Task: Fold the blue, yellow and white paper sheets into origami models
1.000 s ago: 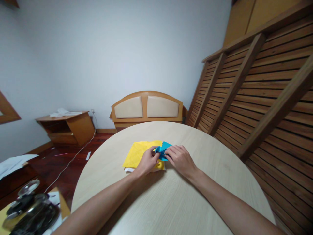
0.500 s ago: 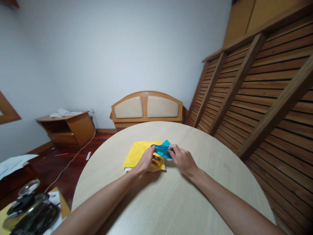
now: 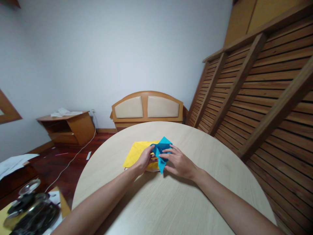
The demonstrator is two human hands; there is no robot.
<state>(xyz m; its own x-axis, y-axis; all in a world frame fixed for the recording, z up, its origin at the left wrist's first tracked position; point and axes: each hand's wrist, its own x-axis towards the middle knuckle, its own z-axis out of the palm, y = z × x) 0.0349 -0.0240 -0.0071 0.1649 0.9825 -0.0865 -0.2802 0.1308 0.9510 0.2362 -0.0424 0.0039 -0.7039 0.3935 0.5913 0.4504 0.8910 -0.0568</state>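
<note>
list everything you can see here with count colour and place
blue folded paper: 1, blue, held in both hands above the yellow sheets
yellow paper: a few sheets, yellow, on the table under the hands
table: 1, pale wood, round, foreground
headboard: 1, wood with beige pads, against the far wall
side cabinet: 1, wood, left by the wall, white papers on top
slatted panel: 1, brown wood, leaning at right
left hand: 1, pinching the blue paper
right hand: 1, fingers on the blue paper

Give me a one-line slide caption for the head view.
Both hands, left hand and right hand, pinch a folded blue paper over yellow sheets on a round table.
</note>
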